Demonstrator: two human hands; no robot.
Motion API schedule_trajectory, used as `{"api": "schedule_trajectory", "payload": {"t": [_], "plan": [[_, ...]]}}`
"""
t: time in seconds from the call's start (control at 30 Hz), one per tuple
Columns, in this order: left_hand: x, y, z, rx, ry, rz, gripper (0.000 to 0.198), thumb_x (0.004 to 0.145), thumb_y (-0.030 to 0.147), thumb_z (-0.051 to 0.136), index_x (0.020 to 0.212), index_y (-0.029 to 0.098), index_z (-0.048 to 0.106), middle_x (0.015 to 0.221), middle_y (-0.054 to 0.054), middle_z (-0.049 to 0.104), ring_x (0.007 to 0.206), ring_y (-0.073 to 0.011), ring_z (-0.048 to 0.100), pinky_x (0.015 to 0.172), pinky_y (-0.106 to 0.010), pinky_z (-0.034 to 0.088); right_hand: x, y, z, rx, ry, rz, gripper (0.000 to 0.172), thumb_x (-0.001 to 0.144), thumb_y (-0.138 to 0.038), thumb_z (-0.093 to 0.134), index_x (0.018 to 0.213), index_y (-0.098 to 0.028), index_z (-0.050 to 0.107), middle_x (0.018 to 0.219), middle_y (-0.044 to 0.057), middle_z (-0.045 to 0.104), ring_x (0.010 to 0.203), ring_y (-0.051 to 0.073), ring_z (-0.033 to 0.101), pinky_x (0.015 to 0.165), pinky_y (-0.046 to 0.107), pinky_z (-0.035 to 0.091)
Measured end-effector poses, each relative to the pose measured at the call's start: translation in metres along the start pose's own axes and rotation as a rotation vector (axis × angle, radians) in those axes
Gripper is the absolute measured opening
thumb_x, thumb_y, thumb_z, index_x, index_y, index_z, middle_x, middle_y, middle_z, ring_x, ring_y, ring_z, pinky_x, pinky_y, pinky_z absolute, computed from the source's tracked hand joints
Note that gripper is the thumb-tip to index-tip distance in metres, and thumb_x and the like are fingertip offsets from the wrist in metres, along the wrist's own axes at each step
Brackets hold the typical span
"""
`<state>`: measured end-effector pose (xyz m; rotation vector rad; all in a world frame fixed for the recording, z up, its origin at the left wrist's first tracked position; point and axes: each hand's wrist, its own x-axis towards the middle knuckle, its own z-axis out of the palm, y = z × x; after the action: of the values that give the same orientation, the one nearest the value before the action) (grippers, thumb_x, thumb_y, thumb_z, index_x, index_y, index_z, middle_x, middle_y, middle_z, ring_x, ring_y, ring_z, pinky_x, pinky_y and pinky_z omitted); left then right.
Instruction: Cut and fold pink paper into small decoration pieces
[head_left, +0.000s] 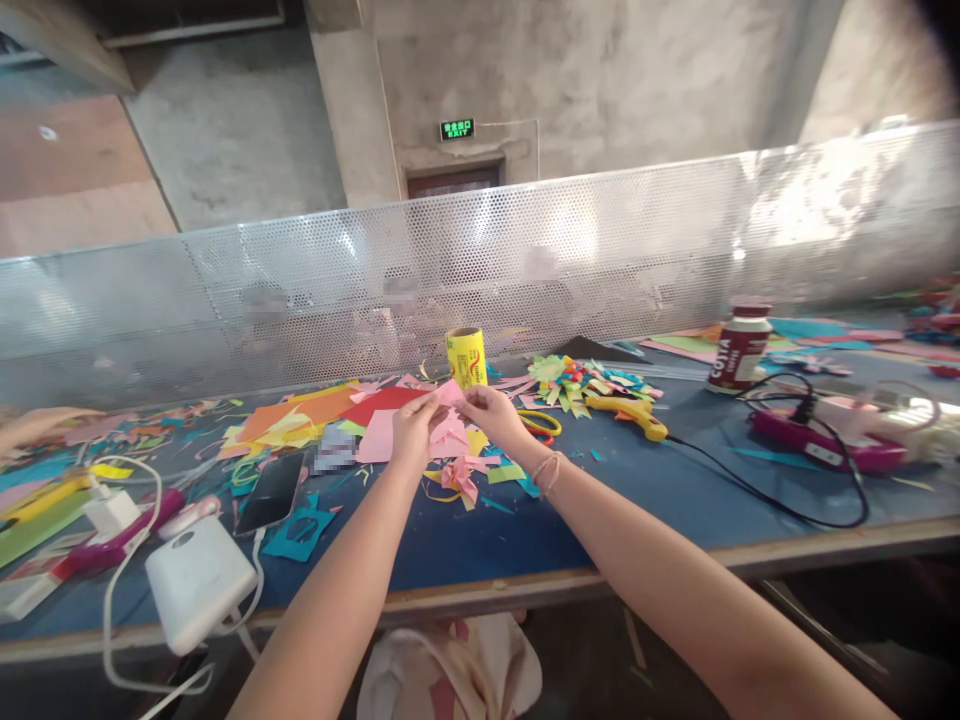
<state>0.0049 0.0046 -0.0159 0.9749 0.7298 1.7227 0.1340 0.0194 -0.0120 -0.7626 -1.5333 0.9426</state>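
Between my two hands, above the blue table, is a small piece of pink paper (pixel 450 392). My left hand (pixel 415 425) pinches its left side, and my right hand (pixel 491 415) pinches its right side. Larger pink paper (pixel 377 436) lies just behind and left of my left hand. Below the hands sits a little heap of folded pink paper strips (pixel 460 478). Yellow-handled scissors (pixel 541 425) lie partly hidden beyond my right wrist. A yellow cardboard tube (pixel 467 357) stands upright behind my hands.
At left are a phone (pixel 271 493), a white power bank (pixel 199 580) and cables. To the right lie a yellow glue gun (pixel 634 415) with its black cord, a coffee bottle (pixel 739 350) and a purple power strip (pixel 825 445). A perforated metal screen (pixel 480 260) borders the far side.
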Motion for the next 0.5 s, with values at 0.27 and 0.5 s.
{"api": "schedule_trajectory", "payload": {"t": [0.27,0.5], "plan": [[-0.002,-0.003,0.006,-0.123,-0.063,-0.081,0.024,0.048,0.019,0.078,0.057,0.013,0.057,0.060,-0.001,0.063,0.064,-0.0112,0.062,0.074,-0.027,0.047,-0.001,0.002,0.003,-0.001,0.011,0.015,0.026,0.066,-0.040,0.062,0.066,-0.017,0.051,0.058,-0.001,0.056,0.055,0.011,0.055,0.059,0.027,0.047],[0.003,-0.003,-0.002,-0.034,0.090,-0.023,0.026,0.049,0.021,0.077,0.053,0.013,0.052,0.051,0.002,0.057,0.052,-0.0074,0.056,0.058,-0.021,0.045,0.001,-0.007,-0.013,-0.687,-0.062,0.028,0.026,0.082,-0.038,0.047,0.085,-0.015,0.059,0.083,0.009,0.065,0.079,0.017,0.061,0.071,0.029,0.047]]}}
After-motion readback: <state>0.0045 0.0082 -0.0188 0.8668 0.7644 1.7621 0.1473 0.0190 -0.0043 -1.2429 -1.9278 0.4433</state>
